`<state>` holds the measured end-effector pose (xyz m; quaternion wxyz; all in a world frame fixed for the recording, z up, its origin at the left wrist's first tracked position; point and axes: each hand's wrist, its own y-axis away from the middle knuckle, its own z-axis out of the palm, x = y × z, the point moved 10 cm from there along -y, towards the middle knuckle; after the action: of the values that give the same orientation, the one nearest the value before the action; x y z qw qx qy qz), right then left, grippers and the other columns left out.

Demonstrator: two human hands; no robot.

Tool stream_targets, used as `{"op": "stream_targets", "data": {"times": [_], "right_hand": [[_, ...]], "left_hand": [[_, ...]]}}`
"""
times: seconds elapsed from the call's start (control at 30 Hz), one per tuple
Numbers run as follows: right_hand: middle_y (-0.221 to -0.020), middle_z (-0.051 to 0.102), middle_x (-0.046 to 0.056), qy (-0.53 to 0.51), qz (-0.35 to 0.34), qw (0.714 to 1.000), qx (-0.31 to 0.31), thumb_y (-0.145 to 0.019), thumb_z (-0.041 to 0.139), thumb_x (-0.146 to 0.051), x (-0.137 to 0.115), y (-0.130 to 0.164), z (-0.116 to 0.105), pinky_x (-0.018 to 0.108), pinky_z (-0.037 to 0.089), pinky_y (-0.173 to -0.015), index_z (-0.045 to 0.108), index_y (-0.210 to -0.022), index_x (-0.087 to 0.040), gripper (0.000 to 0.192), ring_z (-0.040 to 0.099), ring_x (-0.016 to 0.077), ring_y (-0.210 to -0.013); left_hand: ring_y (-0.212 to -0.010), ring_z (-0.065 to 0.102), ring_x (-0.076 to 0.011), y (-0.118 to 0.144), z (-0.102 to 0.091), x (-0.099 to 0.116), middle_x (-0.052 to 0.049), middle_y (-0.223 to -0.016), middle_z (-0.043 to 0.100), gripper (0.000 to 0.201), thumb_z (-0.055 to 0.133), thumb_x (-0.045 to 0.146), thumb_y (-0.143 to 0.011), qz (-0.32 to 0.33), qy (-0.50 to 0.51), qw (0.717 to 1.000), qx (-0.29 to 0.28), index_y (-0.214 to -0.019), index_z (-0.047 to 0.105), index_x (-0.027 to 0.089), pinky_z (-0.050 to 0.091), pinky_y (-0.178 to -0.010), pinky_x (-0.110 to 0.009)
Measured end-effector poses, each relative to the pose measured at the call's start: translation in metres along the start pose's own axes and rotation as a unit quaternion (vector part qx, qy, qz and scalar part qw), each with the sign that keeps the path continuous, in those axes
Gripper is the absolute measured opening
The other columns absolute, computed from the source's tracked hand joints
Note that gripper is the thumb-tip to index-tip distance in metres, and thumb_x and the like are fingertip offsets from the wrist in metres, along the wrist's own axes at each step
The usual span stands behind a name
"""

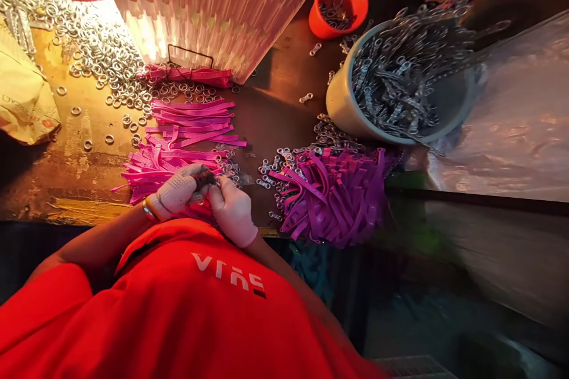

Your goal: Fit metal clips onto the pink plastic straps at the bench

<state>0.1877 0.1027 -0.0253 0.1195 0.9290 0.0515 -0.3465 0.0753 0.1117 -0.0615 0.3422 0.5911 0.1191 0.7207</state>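
Note:
Both hands wear white gloves and meet close to my body, over the table's near edge. My left hand (175, 194) is closed, its fingers curled around something dark and small. My right hand (232, 208) pinches at the same spot, thumb and fingertips touching the left fingers. What lies between them is too small and covered to make out. Just beyond and partly under them is a pile of pink straps (155, 160), with small metal links at their right ends. Further off, more pink straps (195, 115) lie side by side.
A heap of purple straps (342, 195) with metal links lies to the right. Behind it a tilted grey bucket (340, 100) holds metal chains (400, 77). An orange-red cup (320, 23) holds small metal parts. Metal rings (106, 65) spread across the left, beside a translucent corrugated panel (213, 0).

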Motion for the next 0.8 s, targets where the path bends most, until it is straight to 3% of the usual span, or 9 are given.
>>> {"op": "stream_targets", "data": {"times": [0.07, 0.1, 0.17, 0.3, 0.43, 0.53, 0.63, 0.73, 0.8], "right_hand": [[-0.08, 0.073, 0.002, -0.07, 0.07, 0.995, 0.025, -0.102, 0.043, -0.041, 0.025, -0.007, -0.006, 0.027, 0.044, -0.069, 0.07, -0.101, -0.022, 0.032, 0.064, 0.0186, -0.072], [-0.081, 0.073, 0.002, -0.099, 0.096, 0.989, 0.046, -0.102, 0.045, -0.044, 0.036, -0.01, -0.012, 0.027, 0.046, -0.07, 0.07, -0.101, -0.023, 0.033, 0.063, 0.0186, -0.074], [-0.086, 0.074, 0.002, -0.141, 0.132, 0.978, 0.084, -0.1, 0.047, -0.047, 0.055, -0.014, -0.023, 0.028, 0.047, -0.073, 0.07, -0.103, -0.022, 0.034, 0.063, 0.0187, -0.077], [-0.087, 0.073, 0.002, -0.188, 0.168, 0.963, 0.09, -0.098, 0.05, -0.05, 0.075, -0.014, -0.028, 0.029, 0.049, -0.077, 0.071, -0.1, -0.02, 0.037, 0.061, 0.0178, -0.079], [-0.093, 0.074, 0.004, -0.198, 0.178, 0.96, 0.091, -0.098, 0.05, -0.051, 0.082, -0.01, -0.027, 0.028, 0.05, -0.078, 0.071, -0.104, -0.019, 0.039, 0.062, 0.018, -0.084], [-0.102, 0.076, 0.006, -0.215, 0.175, 0.957, 0.083, -0.098, 0.048, -0.047, 0.083, -0.011, -0.024, 0.03, 0.052, -0.083, 0.071, -0.114, -0.018, 0.039, 0.065, 0.019, -0.089], [-0.11, 0.076, 0.007, -0.208, 0.146, 0.965, 0.062, -0.1, 0.046, -0.041, 0.075, -0.018, -0.024, 0.032, 0.053, -0.09, 0.067, -0.126, -0.019, 0.041, 0.069, 0.0201, -0.096], [-0.119, 0.076, 0.007, -0.171, 0.071, 0.982, 0.048, -0.101, 0.046, -0.037, 0.056, -0.031, -0.027, 0.034, 0.052, -0.101, 0.067, -0.128, -0.022, 0.038, 0.069, 0.0216, -0.109], [-0.124, 0.075, 0.007, -0.157, 0.018, 0.987, 0.039, -0.102, 0.046, -0.034, 0.04, -0.04, -0.027, 0.035, 0.05, -0.105, 0.068, -0.127, -0.023, 0.035, 0.068, 0.0217, -0.115]], "left_hand": [[-0.053, 0.047, -0.0109, -0.042, -0.003, 0.015, -0.002, -0.066, 0.059, 0.008, 0.058, 0.02, -0.084, 0.044, -0.148, 0.988, -0.026, -0.078, 0.062, 0.016, 0.036, -0.051, -0.023], [-0.059, 0.051, -0.0121, -0.066, -0.009, 0.025, -0.004, -0.072, 0.062, 0.01, 0.057, 0.015, -0.086, 0.072, -0.25, 0.965, -0.01, -0.081, 0.066, 0.014, 0.04, -0.057, -0.024], [-0.077, 0.06, -0.0168, -0.115, -0.027, 0.043, -0.008, -0.083, 0.066, 0.011, 0.06, 0.013, -0.089, 0.099, -0.451, 0.884, 0.069, -0.088, 0.071, 0.011, 0.044, -0.073, -0.027], [-0.1, 0.064, -0.0266, -0.184, -0.04, 0.045, -0.02, -0.113, 0.065, 0.024, 0.057, 0.01, -0.094, 0.076, -0.533, 0.835, 0.113, -0.113, 0.069, 0.005, 0.043, -0.083, -0.033], [-0.101, 0.066, -0.0297, -0.203, -0.038, 0.031, -0.022, -0.128, 0.058, 0.029, 0.049, 0.014, -0.099, 0.055, -0.599, 0.791, 0.111, -0.121, 0.067, 0.011, 0.043, -0.08, -0.035], [-0.096, 0.066, -0.0276, -0.202, -0.042, 0.032, -0.021, -0.126, 0.058, 0.023, 0.053, 0.016, -0.097, 0.079, -0.577, 0.804, 0.119, -0.115, 0.068, 0.012, 0.042, -0.077, -0.035], [-0.088, 0.063, -0.0234, -0.187, -0.053, 0.046, -0.017, -0.11, 0.065, 0.012, 0.062, 0.016, -0.093, 0.114, -0.526, 0.831, 0.142, -0.102, 0.069, 0.012, 0.041, -0.074, -0.033], [-0.067, 0.057, -0.0163, -0.146, -0.061, 0.06, -0.008, -0.077, 0.063, 0.012, 0.068, 0.024, -0.091, 0.127, -0.388, 0.9, 0.151, -0.085, 0.066, 0.014, 0.038, -0.062, -0.028], [-0.049, 0.046, -0.0115, -0.11, -0.053, 0.058, -0.002, -0.058, 0.054, 0.024, 0.063, 0.035, -0.094, 0.098, -0.262, 0.954, 0.105, -0.08, 0.064, 0.015, 0.032, -0.051, -0.025]]}}
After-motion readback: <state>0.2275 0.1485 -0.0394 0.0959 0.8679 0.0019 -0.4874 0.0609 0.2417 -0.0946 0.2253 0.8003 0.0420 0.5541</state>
